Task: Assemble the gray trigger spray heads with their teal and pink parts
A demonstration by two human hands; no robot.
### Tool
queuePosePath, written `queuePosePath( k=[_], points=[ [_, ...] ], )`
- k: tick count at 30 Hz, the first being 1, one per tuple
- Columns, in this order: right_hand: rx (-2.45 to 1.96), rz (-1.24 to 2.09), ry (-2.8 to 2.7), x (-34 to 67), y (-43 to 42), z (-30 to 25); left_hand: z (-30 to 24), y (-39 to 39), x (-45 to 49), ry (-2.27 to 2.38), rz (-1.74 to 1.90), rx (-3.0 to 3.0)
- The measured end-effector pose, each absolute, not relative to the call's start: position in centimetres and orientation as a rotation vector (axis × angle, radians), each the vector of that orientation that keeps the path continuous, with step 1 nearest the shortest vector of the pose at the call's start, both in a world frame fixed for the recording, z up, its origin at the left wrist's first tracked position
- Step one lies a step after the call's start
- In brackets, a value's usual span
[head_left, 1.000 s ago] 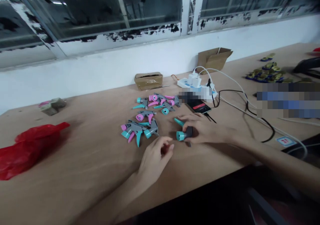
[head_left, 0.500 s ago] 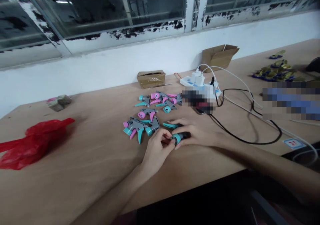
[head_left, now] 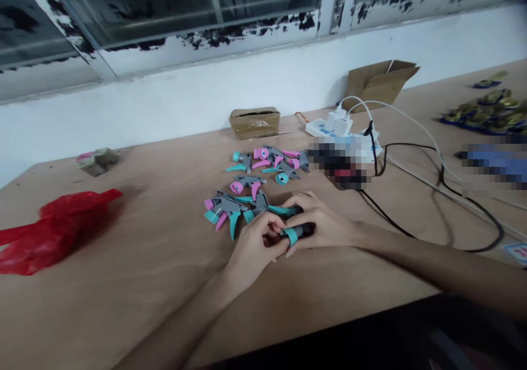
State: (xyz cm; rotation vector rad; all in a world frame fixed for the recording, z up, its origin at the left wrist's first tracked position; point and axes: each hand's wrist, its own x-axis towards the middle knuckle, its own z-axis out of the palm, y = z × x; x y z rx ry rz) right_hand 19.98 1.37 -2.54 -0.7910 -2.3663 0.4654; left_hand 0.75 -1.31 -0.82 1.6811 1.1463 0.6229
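Observation:
Between my hands is a trigger spray head [head_left: 291,236] with a teal collar, a dark grey body and a teal trigger pointing left. My right hand [head_left: 327,223] wraps round its body from the right. The fingers of my left hand [head_left: 254,244] pinch at its collar end; whether a small part lies between those fingertips is hidden. Just beyond my hands, a loose pile of grey spray heads [head_left: 224,202] with pink and teal collars and triggers lies on the table. Further back lies another group of spray heads [head_left: 269,158] in the same colours.
A red plastic bag [head_left: 69,222] lies on the wooden table [head_left: 135,293] at left, near a small greyish bundle [head_left: 99,161]. Behind are cardboard boxes [head_left: 255,124] and a power strip [head_left: 317,128] with cables. Gold-and-blue pieces [head_left: 488,109] are heaped at far right.
The camera view has shifted slightly, moving the table things at right further right. Both hands keep hold of the spray head, whose collar now faces a little differently.

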Motion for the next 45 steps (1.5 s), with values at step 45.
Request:
queuePosePath(
  k=[45],
  points=[
    [-1.133, 0.285, -2.218, 19.8, -0.5, -3.1, -0.8, -2.9, 1.5, 1.525, 0.769, 2.543]
  ],
)
